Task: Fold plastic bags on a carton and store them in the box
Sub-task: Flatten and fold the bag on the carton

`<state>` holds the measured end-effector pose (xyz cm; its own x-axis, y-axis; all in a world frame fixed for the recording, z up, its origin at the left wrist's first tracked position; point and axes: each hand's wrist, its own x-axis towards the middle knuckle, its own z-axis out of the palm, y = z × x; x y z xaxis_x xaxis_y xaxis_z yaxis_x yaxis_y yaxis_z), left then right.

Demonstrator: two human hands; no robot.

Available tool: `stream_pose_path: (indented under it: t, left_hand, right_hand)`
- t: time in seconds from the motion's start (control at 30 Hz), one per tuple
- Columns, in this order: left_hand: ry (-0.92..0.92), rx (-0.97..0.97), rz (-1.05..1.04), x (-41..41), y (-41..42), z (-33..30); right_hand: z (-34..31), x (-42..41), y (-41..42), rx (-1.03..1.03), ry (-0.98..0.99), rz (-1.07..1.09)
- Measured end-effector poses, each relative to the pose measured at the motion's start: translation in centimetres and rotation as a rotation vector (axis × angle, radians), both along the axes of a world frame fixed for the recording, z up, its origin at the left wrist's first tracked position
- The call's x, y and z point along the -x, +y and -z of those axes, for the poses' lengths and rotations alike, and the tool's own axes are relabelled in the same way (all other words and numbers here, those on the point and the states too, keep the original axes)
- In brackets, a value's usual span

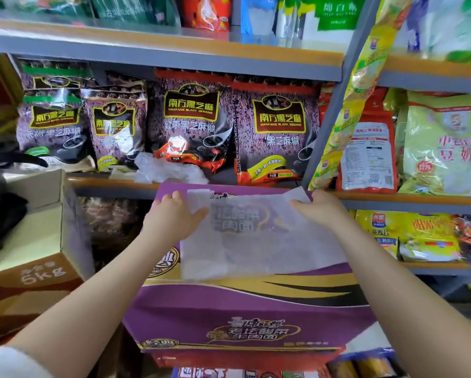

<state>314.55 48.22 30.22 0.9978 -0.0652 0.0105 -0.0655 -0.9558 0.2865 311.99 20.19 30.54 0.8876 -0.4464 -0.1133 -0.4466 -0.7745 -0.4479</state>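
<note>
One translucent plastic bag (256, 236), flat on my purple carton (242, 309); its near edge stops short of the carton's front. My left hand (171, 216) and right hand (319, 211) each press a far corner, grip wide, fingers straight. One crumpled bag heap (168, 170) on the shelf (106, 182) behind. One open cardboard box (37, 222) at left, black item inside.
</note>
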Motion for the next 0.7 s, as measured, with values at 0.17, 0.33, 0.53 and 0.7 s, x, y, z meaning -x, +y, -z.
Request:
stream_pose_path:
  t: [0.17, 0.33, 0.53, 0.7]
  left_hand:
    - [0.012, 0.287, -0.021, -2.2, -1.3, 0.6]
    - [-0.012, 0.442, 0.005, -4.4, -2.3, 1.2]
    - [-0.093, 0.402, 0.087, -7.7, -4.7, 0.9]
    - [-0.253, 0.222, 0.401, -2.7, -4.2, 1.7]
  right_hand:
    - [1.1, -1.9, 0.8, 0.008, -0.065, 0.031]
    - [2.5, -3.0, 0.0, -0.083, -0.131, 0.026]
    - [1.6, -5.0, -1.5, -0.002, -0.257, 0.116]
    - [-0.2, -1.3, 1.5, 0.395, -0.218, -0.308]
